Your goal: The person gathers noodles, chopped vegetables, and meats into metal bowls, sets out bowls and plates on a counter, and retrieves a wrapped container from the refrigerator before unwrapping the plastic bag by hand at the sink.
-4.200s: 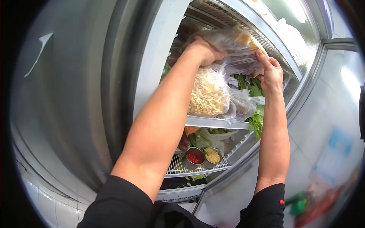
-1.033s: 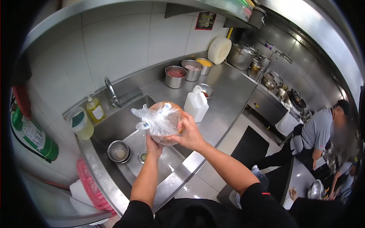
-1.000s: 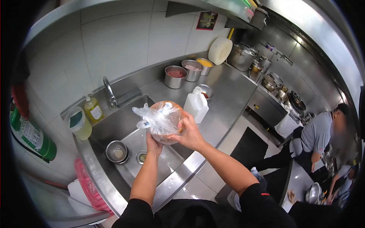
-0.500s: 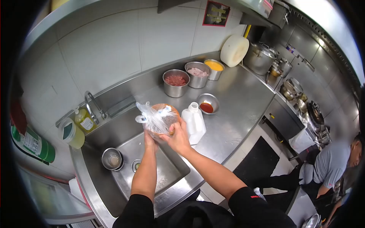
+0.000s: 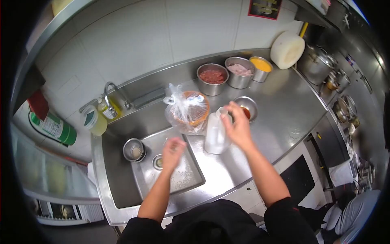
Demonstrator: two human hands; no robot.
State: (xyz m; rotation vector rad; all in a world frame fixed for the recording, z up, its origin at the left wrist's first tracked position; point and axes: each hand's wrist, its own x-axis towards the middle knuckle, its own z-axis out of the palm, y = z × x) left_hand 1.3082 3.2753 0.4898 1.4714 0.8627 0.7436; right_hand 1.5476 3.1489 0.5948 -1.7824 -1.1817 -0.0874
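Observation:
My right hand [image 5: 237,127] is at the neck of a white plastic jug [image 5: 216,136] on the steel counter, its fingers bent round the top. My left hand [image 5: 174,153] hangs over the sink, blurred by motion, and its fingers cannot be made out. A knotted clear plastic bag [image 5: 183,106] around an orange container [image 5: 204,106] rests on the counter beside the sink, touched by neither hand. Just behind the jug's neck sits a small steel bowl [image 5: 252,106] of red sauce, partly hidden by my right hand.
Steel pots of red meat [image 5: 212,90], pale meat [image 5: 240,82] and yellow liquid [image 5: 264,75] stand along the wall. Left lies the sink [image 5: 115,191] with small bowls [image 5: 134,149] and a faucet [image 5: 109,95]. Another person [image 5: 357,215] is at the lower right.
Both hands have let go of the bagged container, which now rests on the counter. My right hand has moved to the jug's neck, my left over the sink. The view has shifted.

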